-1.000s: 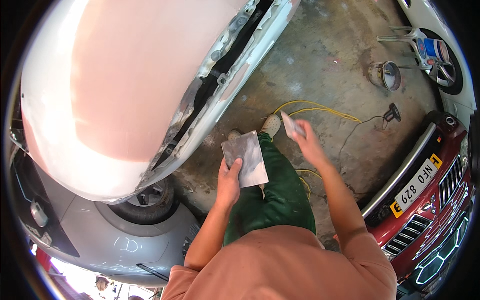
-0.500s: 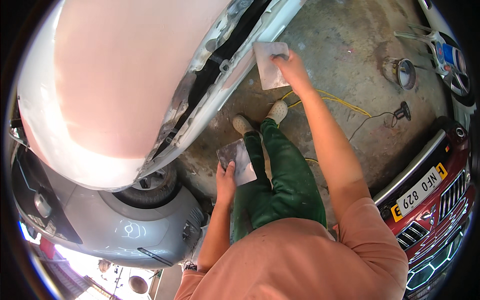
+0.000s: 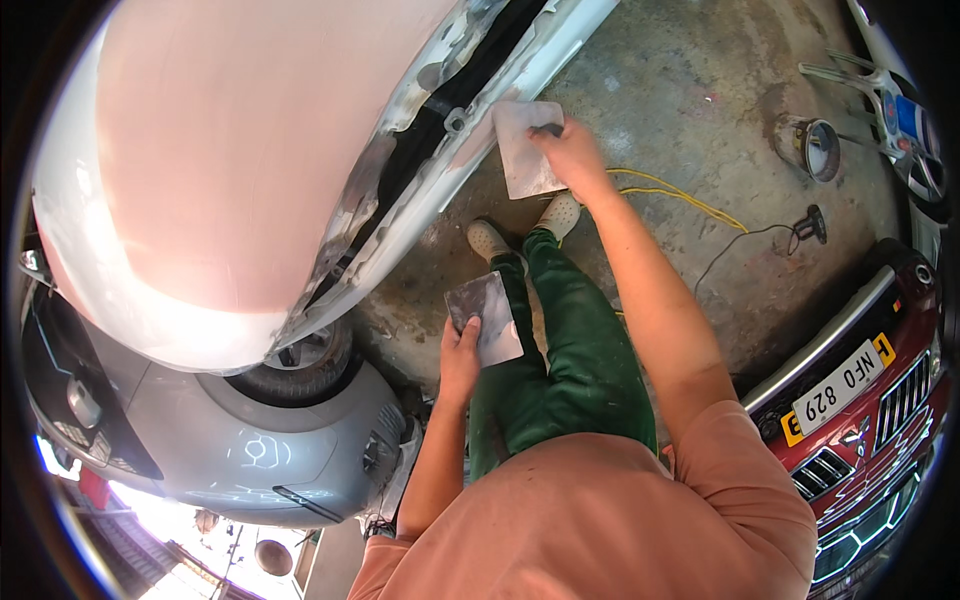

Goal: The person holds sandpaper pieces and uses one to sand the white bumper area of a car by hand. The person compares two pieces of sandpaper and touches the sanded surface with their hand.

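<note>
White-and-pink car panel (image 3: 220,180) at far left, silver car (image 3: 310,450) below it. Left hand (image 3: 460,362): grip closed on a smeared flat plate (image 3: 494,328), thumb on top, held over the green trousers (image 3: 590,370). Right hand (image 3: 578,165): grip closed on a paler flat plate (image 3: 522,160), overlapping the panel's edge in view; can't tell if touching. Further right: yellow cable (image 3: 712,211), bucket (image 3: 795,140), dark corded tool (image 3: 811,225), red car (image 3: 918,430).

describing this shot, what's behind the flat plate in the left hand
Beyond the right edge of the flat plate, green trousers show; beyond its left edge, concrete floor. The left hand has its thumb on the front; anything directly behind, including other fingers, is covered.
</note>
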A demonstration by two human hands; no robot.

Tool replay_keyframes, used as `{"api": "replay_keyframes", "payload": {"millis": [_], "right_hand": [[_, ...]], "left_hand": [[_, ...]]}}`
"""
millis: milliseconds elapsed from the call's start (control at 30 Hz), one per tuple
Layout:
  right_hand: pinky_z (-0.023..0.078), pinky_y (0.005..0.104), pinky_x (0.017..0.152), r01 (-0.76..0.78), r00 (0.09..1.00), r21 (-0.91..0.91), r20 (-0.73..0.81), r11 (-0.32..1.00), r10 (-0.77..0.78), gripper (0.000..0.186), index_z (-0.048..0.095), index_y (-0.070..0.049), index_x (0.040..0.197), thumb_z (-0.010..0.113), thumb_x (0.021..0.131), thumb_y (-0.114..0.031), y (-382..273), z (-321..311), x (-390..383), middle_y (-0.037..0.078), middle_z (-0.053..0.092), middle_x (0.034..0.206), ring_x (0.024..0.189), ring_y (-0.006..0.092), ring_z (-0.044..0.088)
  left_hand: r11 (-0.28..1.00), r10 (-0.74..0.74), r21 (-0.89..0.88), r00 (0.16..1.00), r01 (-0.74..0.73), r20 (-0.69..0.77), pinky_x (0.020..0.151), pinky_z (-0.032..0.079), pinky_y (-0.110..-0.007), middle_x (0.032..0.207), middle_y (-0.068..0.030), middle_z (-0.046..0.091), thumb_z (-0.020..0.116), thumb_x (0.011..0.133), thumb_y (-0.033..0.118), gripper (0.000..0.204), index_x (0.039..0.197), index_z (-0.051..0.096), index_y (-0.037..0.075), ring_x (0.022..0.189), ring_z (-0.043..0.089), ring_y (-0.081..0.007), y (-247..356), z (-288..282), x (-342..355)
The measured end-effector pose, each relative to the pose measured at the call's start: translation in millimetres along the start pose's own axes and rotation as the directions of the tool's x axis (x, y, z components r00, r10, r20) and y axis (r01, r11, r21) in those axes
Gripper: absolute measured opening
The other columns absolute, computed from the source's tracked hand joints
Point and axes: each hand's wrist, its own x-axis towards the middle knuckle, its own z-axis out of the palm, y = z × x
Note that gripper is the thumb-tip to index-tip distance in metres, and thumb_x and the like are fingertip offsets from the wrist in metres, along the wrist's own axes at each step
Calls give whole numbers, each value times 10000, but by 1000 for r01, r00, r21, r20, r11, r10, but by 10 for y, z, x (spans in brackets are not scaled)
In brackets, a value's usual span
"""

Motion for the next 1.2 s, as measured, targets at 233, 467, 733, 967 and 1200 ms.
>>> {"api": "replay_keyframes", "payload": {"millis": [233, 467, 733, 967, 1200], "right_hand": [[521, 415, 862, -33, 997, -103, 61, 994, 39, 329, 676, -2, 1156, 693, 891, -196, 59, 265, -218, 216, 730, 1049, 1004, 376, 698], [526, 392, 835, -85, 972, -69, 216, 994, 98, 375, 651, 31, 1178, 697, 881, -194, 276, 642, -444, 213, 729, 1009, 941, 313, 710], [490, 332, 933, -104, 944, -13, 314, 995, 103, 443, 548, 28, 1310, 667, 937, -180, 108, 45, -1184, 109, 672, 1185, 1062, 177, 631], [500, 378, 935, 5, 979, -419, 189, 908, 82, 363, 505, -6, 1278, 593, 948, -131, -178, -688, -2464, 245, 645, 1195, 1100, 300, 651], [416, 407, 1098, 502, 860, -176, 201, 847, -469, 343, 492, -27, 1276, 520, 947, 66, -662, 329, -4314, 208, 529, 1400, 1304, 320, 529]], "left_hand": [[1000, 19, -7, 1000, -19, 3, 966, 421, -269, 1190, -59, 635, 541, 1033, 156, 336, 1318, 538, -21, 1058, 563, -130, -22, -23, -24], [999, -7, -32, 1000, 8, 6, 969, 424, -269, 1193, -58, 636, 533, 1034, 154, 341, 1324, 535, -24, 1056, 567, -129, -85, -51, -31], [996, -2, -90, 1000, 4, 15, 1017, 405, -281, 1242, -68, 626, 526, 1042, 201, 374, 1342, 530, -23, 1119, 558, -147, -259, -225, -130], [985, 106, -150, 984, -84, 143, 1012, 466, -360, 1273, -100, 601, 551, 1037, 238, 413, 1366, 462, 5, 1130, 602, -205, -123, -481, -460], [836, 92, -538, 939, 107, 331, 756, 602, -492, 1208, -114, 595, 529, 1041, 193, 338, 1346, 436, 79, 1062, 647, -286, 215, -869, -1452]]}}
